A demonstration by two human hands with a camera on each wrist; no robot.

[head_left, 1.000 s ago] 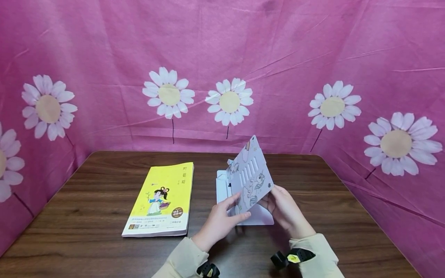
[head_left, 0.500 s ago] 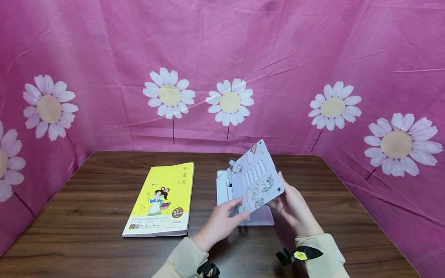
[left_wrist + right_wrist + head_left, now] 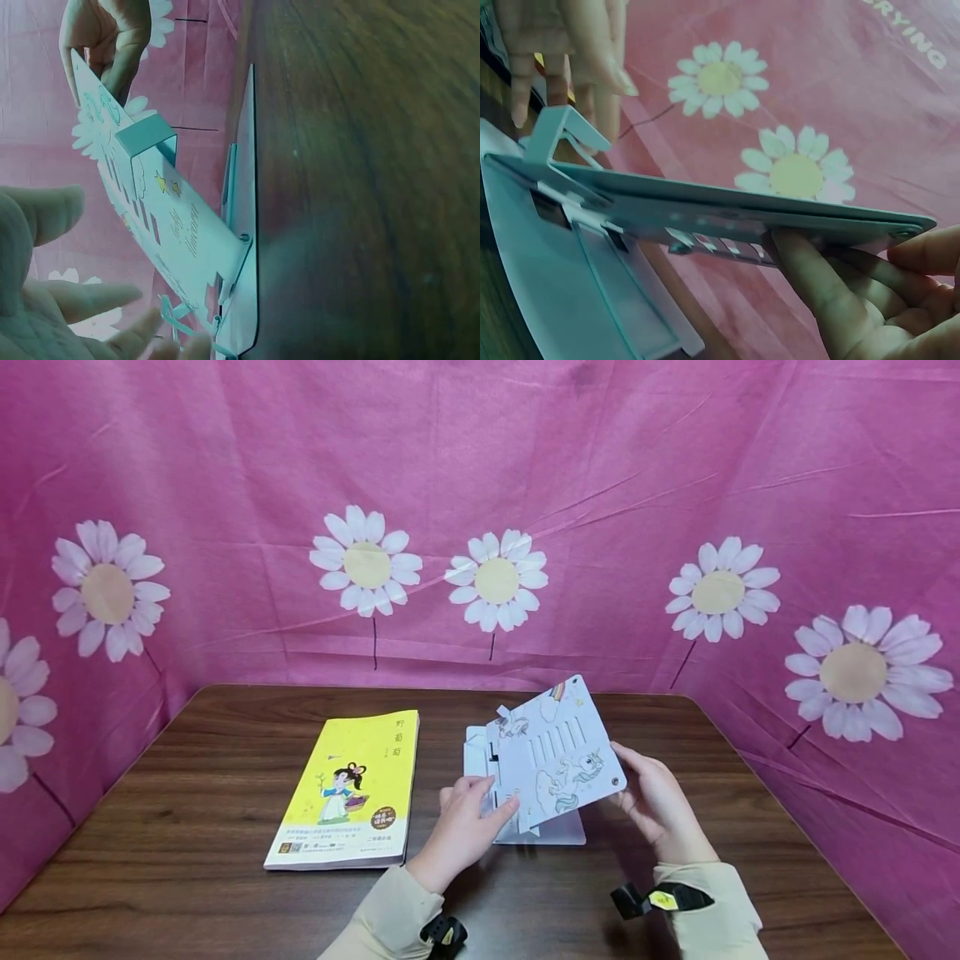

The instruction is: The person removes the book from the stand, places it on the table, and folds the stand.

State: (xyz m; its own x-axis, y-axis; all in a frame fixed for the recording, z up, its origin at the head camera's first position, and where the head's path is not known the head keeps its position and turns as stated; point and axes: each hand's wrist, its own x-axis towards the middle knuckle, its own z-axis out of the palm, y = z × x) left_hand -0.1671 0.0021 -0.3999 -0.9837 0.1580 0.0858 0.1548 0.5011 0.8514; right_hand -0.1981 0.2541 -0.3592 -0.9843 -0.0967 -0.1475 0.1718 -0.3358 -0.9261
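A white book stand [image 3: 555,752] with unicorn drawings and slots stands right of centre on the table, its panel tilted up from a flat base [image 3: 558,833]. My right hand [image 3: 663,802] holds the panel's outer right edge, with fingers beneath it in the right wrist view. By the hinged side, my left hand [image 3: 461,827] has its fingers spread loosely. In the left wrist view those fingers [image 3: 97,300] lie beside the panel without gripping it. A bent clip [image 3: 559,139] juts from the panel's edge. The panel partly hides the base.
A thick yellow book [image 3: 352,785] with a cartoon figure on its cover lies left of the stand on the brown wooden table [image 3: 210,777]. Behind the table hangs a pink cloth [image 3: 600,485] with daisies.
The stand's panel has swung lower to the right, guided by my right hand, which moved rightward. My left hand has shifted slightly left and loosened from the panel's lower edge. The book stays put.
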